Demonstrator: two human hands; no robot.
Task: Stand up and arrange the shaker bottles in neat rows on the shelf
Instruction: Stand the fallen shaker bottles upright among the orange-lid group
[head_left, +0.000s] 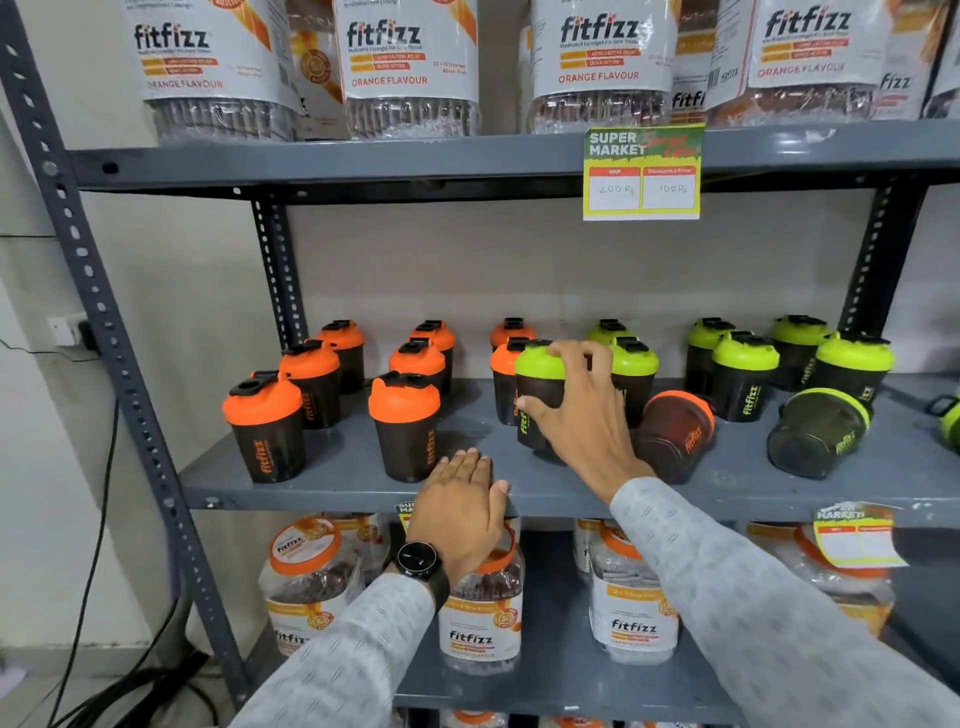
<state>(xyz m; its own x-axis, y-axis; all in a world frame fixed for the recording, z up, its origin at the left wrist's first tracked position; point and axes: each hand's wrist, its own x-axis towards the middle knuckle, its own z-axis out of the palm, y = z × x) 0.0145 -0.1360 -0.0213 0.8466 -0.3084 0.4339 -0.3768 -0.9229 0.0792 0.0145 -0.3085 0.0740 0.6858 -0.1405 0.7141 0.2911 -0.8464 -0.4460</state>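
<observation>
My right hand (576, 415) grips an upright green-lidded shaker bottle (537, 371) near the middle of the grey shelf (675, 493). My left hand (462, 506) rests flat on the shelf's front edge, fingers together, holding nothing. Several orange-lidded shakers (265, 421) stand upright in rows on the left. Several green-lidded shakers (743, 374) stand upright at the right rear. An orange-lidded shaker (675, 431) lies on its side just right of my right hand. A green-lidded shaker (815, 431) lies tipped further right. Another green one (949, 421) is cut off by the right frame edge.
Large Fitfizz jars (410, 67) fill the shelf above, and more jars (480, 618) stand on the shelf below. A price tag (641, 174) hangs from the upper shelf's edge. A perforated steel upright (104, 312) frames the left side. Black cables (93, 545) hang by the wall.
</observation>
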